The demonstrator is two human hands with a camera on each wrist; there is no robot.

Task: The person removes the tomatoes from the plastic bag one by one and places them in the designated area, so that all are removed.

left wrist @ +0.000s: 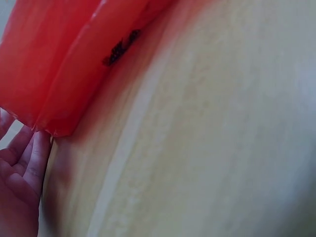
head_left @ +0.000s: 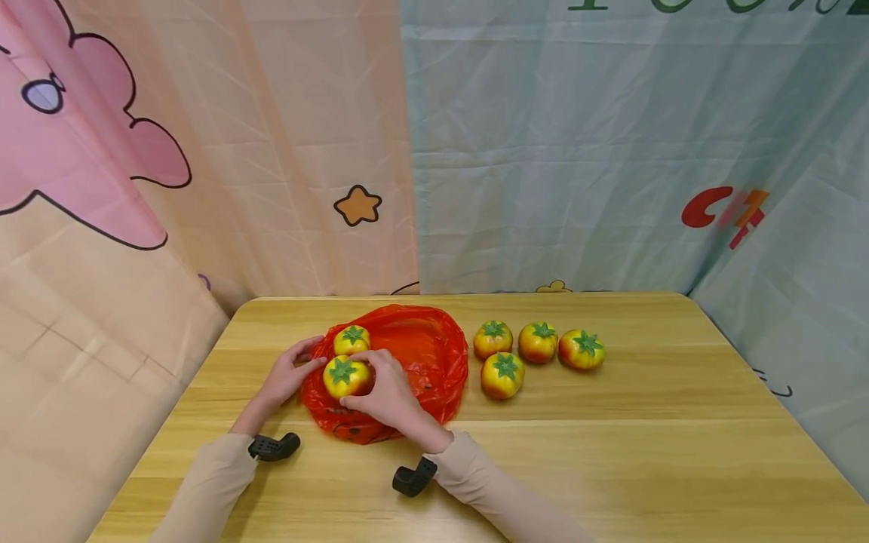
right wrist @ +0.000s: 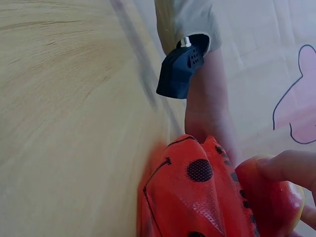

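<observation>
Yellow-and-red tomato (head_left: 348,376) with a green leafy top: my right hand (head_left: 388,392) grips it over the left side of a red plastic bag (head_left: 444,354), thumb in front and fingers behind. In the right wrist view this tomato (right wrist: 270,197) shows its red side beside the bag's outer wall. A second tomato (head_left: 351,341) lies in the bag, just beyond the held one. At the bag's left rim, my left hand (head_left: 288,375) holds the plastic. Its fingertips are hidden behind the bag's edge in the left wrist view.
Several more tomatoes (head_left: 538,343) stand grouped on the wooden table (head_left: 611,460), right of the bag. A printed curtain (head_left: 543,166) hangs behind the table's back edge. Black cameras (head_left: 274,447) are strapped to both wrists.
</observation>
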